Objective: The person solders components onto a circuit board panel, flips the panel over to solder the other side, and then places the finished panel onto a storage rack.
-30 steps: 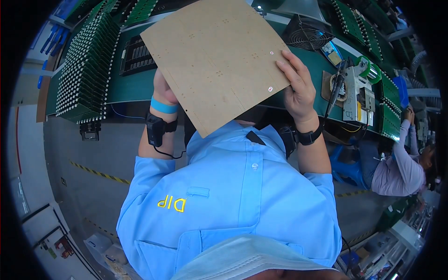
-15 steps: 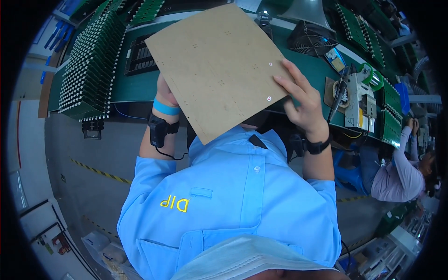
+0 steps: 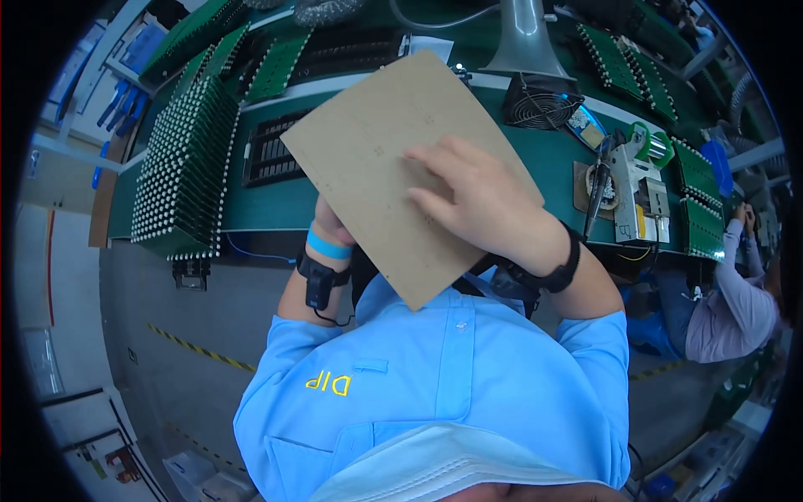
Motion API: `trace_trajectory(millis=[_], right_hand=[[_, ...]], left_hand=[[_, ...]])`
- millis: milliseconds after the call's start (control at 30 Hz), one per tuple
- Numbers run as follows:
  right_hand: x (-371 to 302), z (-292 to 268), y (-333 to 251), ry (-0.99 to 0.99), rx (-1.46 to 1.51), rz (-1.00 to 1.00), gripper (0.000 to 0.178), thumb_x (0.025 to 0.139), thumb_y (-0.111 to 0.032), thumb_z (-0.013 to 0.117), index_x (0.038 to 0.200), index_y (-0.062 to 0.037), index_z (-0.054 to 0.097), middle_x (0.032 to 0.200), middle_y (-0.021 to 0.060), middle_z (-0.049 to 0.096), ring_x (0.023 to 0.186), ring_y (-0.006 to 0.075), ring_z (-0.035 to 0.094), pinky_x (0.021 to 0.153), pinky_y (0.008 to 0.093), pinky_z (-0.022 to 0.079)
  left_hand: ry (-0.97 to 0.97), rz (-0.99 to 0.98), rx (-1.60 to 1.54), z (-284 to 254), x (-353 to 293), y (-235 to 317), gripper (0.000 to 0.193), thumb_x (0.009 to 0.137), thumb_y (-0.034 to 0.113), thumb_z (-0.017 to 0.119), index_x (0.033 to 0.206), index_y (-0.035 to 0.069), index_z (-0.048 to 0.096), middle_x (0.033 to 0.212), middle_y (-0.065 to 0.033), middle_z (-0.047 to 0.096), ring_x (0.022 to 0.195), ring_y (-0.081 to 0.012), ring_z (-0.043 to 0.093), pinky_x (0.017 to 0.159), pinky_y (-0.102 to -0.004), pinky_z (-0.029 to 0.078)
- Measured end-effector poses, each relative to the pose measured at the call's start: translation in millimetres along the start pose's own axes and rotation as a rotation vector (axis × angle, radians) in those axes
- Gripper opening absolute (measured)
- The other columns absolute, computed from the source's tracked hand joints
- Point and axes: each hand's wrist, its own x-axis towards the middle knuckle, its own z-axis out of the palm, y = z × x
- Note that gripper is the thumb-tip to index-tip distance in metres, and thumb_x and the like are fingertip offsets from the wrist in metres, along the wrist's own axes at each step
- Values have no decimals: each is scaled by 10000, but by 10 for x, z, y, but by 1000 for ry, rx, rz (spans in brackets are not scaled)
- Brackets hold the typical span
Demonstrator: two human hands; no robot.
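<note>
A flat, square tan board (image 3: 360, 138) with small clustered marks is tilted in front of my chest, one corner toward me. At its left edge, my left hand (image 3: 331, 224) supports the board; its fingers are hidden beneath. My right hand (image 3: 489, 197) is over the board's right half, palm down, fingers stretched and apart. Its fingertips seem to be on or just above the surface near the middle.
Rows of green circuit boards (image 3: 188, 167) with white knobs stand on the green bench at left, beside a black slotted rack (image 3: 272, 151). To the right are a black fan (image 3: 542, 102), a soldering iron (image 3: 598, 188) and a pale machine (image 3: 640, 188). A co-worker (image 3: 732, 314) sits far right.
My right hand has left the board's right edge and moved left over its face. The board has come nearer my chest in view, my left hand still at its left edge.
</note>
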Motion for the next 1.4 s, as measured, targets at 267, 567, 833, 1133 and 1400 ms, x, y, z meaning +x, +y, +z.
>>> trace_trajectory(millis=[267, 567, 833, 1133, 1400], right_hand=[[64, -111, -76, -148, -123, 33, 430, 881, -256, 710, 1271, -92, 630, 1112, 118, 577, 940, 291, 630, 768, 390, 536], [122, -623, 1121, -202, 270, 653, 372, 920, -343, 718, 1157, -60, 671, 905, 18, 676, 737, 122, 595, 645, 262, 500], [-6, -335, 1328, -343, 1169, 674, 322, 986, -285, 645, 1149, -8, 661, 990, 70, 729, 798, 97, 703, 721, 238, 577], [39, -291, 1424, -288, 1343, 549, 336, 999, -231, 612, 1206, 33, 624, 1077, 115, 725, 916, 149, 735, 806, 265, 601], [54, -183, 1406, -302, 1350, 577, 279, 962, -263, 681, 1083, -11, 696, 994, 73, 741, 873, 125, 734, 776, 250, 598]], left_hand=[[-53, -37, 32, 110, 71, -91, 642, 1039, 493, 416, 1517, 68, 366, 1510, -175, 455, 1347, -322, 499, 1082, -491, 455], [91, -91, -368, -328, -25, -72, 571, 1047, 431, 437, 1459, 35, 455, 1451, -173, 529, 1272, -330, 569, 1029, -469, 497], [20, -79, -172, -258, -13, -20, 530, 1060, 379, 433, 1462, 34, 452, 1462, -157, 518, 1293, -320, 548, 1044, -434, 486], [365, -107, -212, -251, -35, -29, 465, 1057, 324, 454, 1433, 54, 500, 1397, -136, 579, 1222, -300, 594, 982, -418, 516], [640, -141, -237, -192, -23, 11, 414, 1054, 274, 472, 1408, 72, 543, 1338, -117, 633, 1159, -282, 635, 927, -403, 544]])
